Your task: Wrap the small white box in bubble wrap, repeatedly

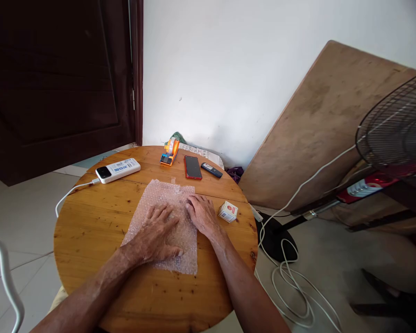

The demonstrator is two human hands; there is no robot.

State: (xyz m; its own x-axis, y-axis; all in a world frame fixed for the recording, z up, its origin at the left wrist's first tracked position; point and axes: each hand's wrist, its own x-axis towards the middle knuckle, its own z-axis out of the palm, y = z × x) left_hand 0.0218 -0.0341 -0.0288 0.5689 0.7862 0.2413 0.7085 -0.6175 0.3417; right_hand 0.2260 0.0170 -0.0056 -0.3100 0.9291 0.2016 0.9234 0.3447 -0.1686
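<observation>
A sheet of clear bubble wrap [184,261] lies spread on the round wooden table [90,226]. My left hand [156,237] rests palm down on its middle, fingers spread apart. Across the sheet's right edge lies my right hand [204,215], palm down, with its fingers loosely bent and nothing visible gripped in them. A small piece of clear tape [173,181] shows at the sheet's top edge. Just right of my right hand stands a small white box [228,211] with red print. Beyond the sheet sits an orange tape dispenser [170,151] holding a roll of tape.
A red-edged phone [193,167] and a dark key fob-like object [211,169] lie at the table's back. A white power bank [118,170] with a cable is at the back left. A fan [398,125] and coiled white cable [298,296] stand to the right.
</observation>
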